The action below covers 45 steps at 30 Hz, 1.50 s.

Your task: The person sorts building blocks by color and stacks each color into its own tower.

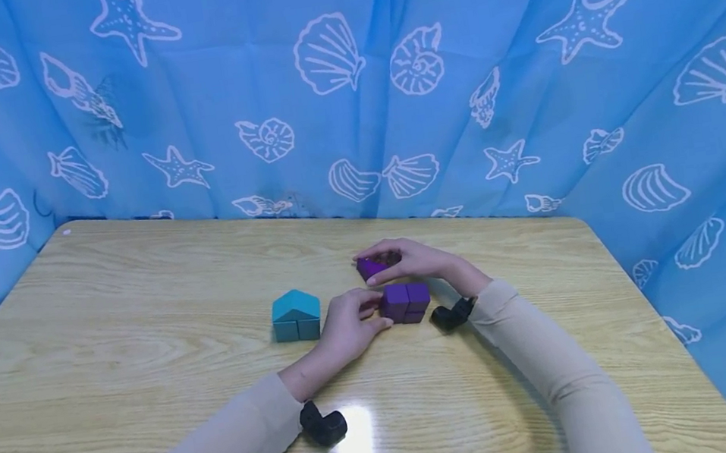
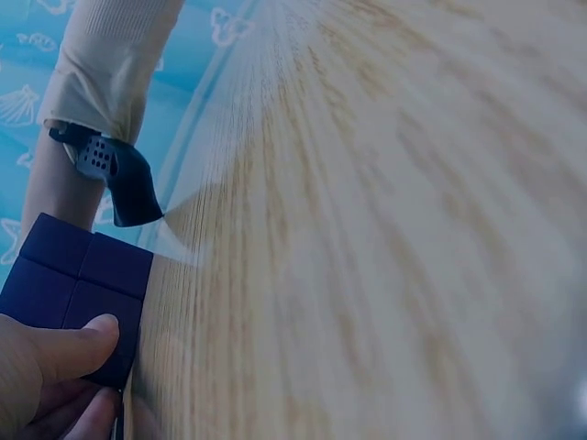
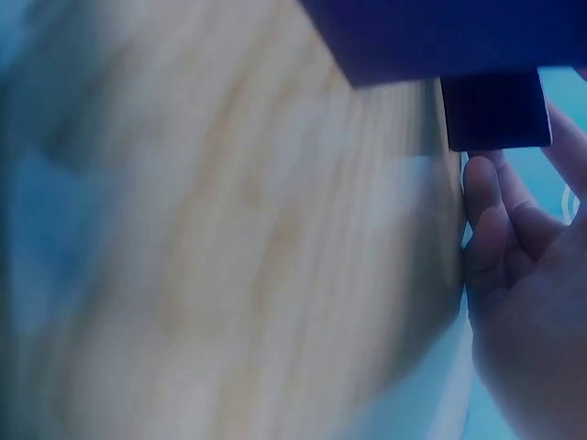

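In the head view my left hand [image 1: 348,324] holds the left side of a stack of purple blocks [image 1: 406,302] on the table. The left wrist view shows the thumb [image 2: 96,344] pressing the face of these purple blocks [image 2: 83,284], fingers curled below. Just behind the stack, my right hand [image 1: 415,259] pinches a purple triangular block [image 1: 371,268] between thumb and fingers. Part of that block is hidden by the hand. In the right wrist view a dark block [image 3: 497,112] sits by the fingers, below the larger purple shape [image 3: 459,37].
Left of my left hand stands a teal block group [image 1: 296,316], a triangular piece atop smaller blocks. All rest on a wood-grain table [image 1: 140,309]. A blue shell-patterned curtain [image 1: 272,62] hangs behind it. Each wrist carries a black camera, one by the left sleeve [image 1: 245,426].
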Available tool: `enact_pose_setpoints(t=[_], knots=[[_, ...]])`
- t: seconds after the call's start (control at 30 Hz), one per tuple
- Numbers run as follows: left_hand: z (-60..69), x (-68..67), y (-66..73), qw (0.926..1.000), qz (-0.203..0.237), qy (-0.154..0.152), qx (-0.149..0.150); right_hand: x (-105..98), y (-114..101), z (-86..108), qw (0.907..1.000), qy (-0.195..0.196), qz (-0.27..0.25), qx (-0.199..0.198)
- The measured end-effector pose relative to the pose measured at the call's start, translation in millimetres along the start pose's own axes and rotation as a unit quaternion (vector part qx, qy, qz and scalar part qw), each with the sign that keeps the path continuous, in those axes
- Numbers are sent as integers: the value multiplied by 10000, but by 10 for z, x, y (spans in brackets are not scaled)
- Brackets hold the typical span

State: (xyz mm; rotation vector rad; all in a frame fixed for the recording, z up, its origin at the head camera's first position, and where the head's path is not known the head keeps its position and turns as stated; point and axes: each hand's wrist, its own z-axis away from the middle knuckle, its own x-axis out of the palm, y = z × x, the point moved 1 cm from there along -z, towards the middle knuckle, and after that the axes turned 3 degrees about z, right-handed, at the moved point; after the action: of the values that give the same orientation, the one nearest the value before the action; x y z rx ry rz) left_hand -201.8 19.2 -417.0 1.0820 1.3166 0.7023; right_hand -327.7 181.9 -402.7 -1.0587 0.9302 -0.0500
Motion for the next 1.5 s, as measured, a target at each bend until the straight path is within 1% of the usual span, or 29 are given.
enact_pose_setpoints(t=[0.13,0.27,0.4,0.47,0.63,0.77,0.9,1.03,1.13,1.17,1.27,1.4,1.5], knots=[[-12,-13,1,10000,-19,22,42,-3,-46,-7,9995,201,178,166],[-19,-22,20,9999,-14,17,113,-26,-82,14,9992,355,101,160],[-19,-17,50,9999,90,-43,79,-54,-68,64,9986,490,65,162],[-18,-12,55,9998,127,-72,111,-63,-50,90,9982,549,50,215],[3,12,42,9997,187,10,157,-68,-24,144,9968,717,-34,359],[36,42,16,9996,266,13,51,-64,-17,237,9939,928,-69,586],[59,50,1,9997,222,23,49,-91,-56,373,9902,1141,-149,786],[33,40,17,9998,123,68,152,-172,-110,497,9869,1385,-432,700],[11,41,33,9997,88,54,210,-222,-123,574,9861,1509,-394,571],[6,41,37,9997,87,44,218,-231,-126,596,9858,1555,-304,552],[2,37,39,9998,86,37,178,-246,-136,645,9856,1599,-171,527],[6,28,33,9999,76,49,121,-245,-174,701,9849,1630,-297,494],[11,23,26,9999,36,68,77,-237,-211,745,9851,1591,-510,402]])
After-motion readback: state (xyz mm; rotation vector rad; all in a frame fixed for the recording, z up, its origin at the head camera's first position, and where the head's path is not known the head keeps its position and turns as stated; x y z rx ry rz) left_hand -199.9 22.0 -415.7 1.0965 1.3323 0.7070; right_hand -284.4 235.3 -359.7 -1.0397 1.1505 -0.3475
